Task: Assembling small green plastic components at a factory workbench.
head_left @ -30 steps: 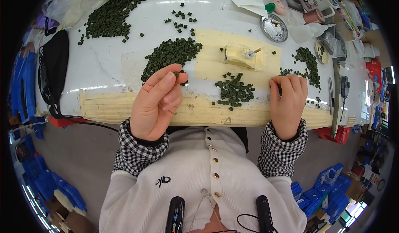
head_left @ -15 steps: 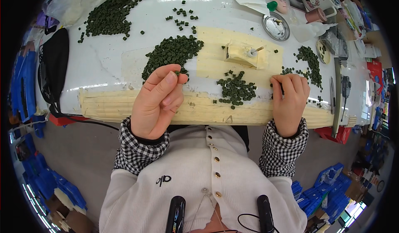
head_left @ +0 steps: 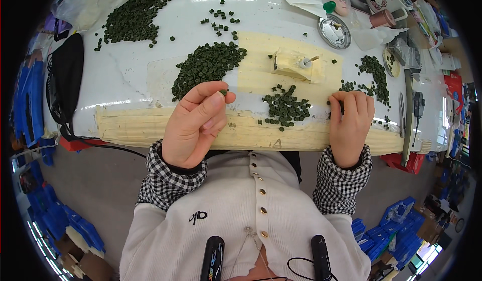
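My left hand point(head_left: 198, 123) is raised above the table's front edge, thumb and forefinger pinched on a small dark green spool-shaped piece point(head_left: 224, 92). Behind it lies a dense pile of the same green pieces point(head_left: 211, 62). At the right, my right hand point(head_left: 351, 123) rests low at the table with its fingers curled together. Something dark shows under those fingertips, but what it is stays hidden. A smaller heap of green pieces point(head_left: 287, 108) lies between my hands. Beyond that heap, a block wrapped in yellow tape point(head_left: 296, 69) carries a short upright pin point(head_left: 312, 60).
A large pile of green pieces point(head_left: 133, 22) spreads at the far left, and another group point(head_left: 375, 78) lies at the right. A round metal dish point(head_left: 333, 31) stands at the back. Tweezers point(head_left: 401, 113) lie at the right, and a black pouch point(head_left: 65, 83) at the left.
My left hand has shifted a little to the right and slightly down, still pinching the green piece. My right hand has hardly moved.
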